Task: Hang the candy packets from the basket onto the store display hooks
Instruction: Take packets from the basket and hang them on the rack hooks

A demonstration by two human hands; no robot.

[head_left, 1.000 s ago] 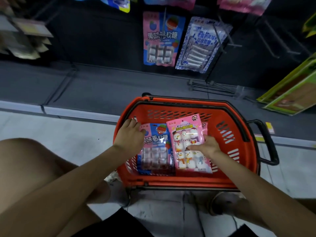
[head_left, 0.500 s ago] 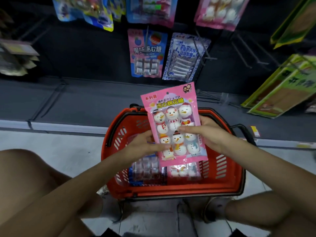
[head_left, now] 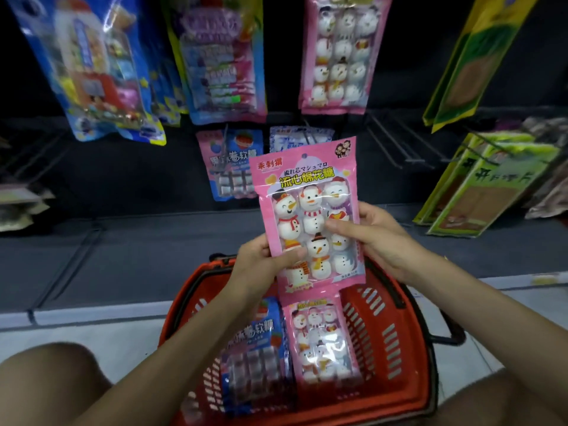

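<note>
The left hand (head_left: 261, 265) is pinching the pink snowman candy packet (head_left: 310, 216) at its lower left edge, upright above the red basket (head_left: 396, 339); the right hand (head_left: 375, 238) is gripping its right edge.

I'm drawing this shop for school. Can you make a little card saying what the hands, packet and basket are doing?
held packet: pink snowman packet, upright above the basket
left hand: grips its lower left edge
right hand: grips its right edge
basket: red, holds a blue packet and a second snowman packet
hanging above: matching snowman packets
</note>
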